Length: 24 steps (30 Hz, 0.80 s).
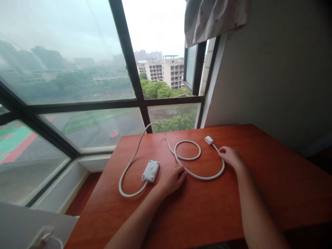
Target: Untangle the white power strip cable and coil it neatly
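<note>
A white power cord (204, 178) lies in loose loops on the reddish-brown table, with one loop arching up near the window side. At its left end is a small white power strip (151, 171), with what seem to be screw holes on its upper face. The white plug (209, 140) lies at the other end, toward the back right. My left hand (171, 178) is beside the strip, its curled fingers closed at the cord near the crossing of the loops. Between thumb and fingers, my right hand (229, 156) pinches the cord a little below the plug.
The wooden table (207, 207) reaches to a dark-framed window (140, 102) at the back and left. A pale wall (272, 69) rises on the right, and a curtain (215, 19) hangs above. A wall socket (44, 238) with a white lead is at lower left.
</note>
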Tool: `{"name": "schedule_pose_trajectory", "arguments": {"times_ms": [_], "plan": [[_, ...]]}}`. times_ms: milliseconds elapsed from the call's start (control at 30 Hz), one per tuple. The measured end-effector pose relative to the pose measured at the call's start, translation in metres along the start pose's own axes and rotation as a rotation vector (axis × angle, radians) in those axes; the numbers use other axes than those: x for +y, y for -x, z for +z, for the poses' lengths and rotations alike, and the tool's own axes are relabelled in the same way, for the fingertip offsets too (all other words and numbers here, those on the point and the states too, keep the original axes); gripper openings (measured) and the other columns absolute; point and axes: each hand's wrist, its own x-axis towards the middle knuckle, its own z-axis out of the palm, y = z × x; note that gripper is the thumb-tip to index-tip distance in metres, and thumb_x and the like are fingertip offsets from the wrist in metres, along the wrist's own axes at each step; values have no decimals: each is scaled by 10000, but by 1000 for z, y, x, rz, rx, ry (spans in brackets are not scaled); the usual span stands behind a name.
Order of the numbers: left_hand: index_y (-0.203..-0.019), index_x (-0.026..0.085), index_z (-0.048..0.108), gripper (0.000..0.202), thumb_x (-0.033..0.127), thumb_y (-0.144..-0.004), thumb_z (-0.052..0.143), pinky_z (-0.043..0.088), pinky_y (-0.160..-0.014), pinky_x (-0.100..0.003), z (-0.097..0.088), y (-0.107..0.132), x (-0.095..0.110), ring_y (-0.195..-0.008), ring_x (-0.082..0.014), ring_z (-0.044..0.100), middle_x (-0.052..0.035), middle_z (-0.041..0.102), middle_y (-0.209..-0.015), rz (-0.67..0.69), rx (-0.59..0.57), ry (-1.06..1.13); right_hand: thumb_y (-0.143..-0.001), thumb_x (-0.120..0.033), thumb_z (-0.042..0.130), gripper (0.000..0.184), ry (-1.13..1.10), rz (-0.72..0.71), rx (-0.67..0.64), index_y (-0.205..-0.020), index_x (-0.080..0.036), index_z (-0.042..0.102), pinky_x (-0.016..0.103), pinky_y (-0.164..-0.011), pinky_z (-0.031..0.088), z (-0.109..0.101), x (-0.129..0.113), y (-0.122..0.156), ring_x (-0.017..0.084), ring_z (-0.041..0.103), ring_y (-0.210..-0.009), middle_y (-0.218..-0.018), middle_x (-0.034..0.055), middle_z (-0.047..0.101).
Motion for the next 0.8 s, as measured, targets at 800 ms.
{"name": "schedule_pose_trajectory", "arguments": {"times_ms": [800], "plan": [[-793,198,542,182,281,-931,455,324,-603,-236,1,2,0,-682,-136,537,-7,621,-758,24,37,25,-777,-178,568,203,42,-134,39,-942,-168,687,234,-716,412,20,-21,0,171,621,-827,-908,76,682]]}}
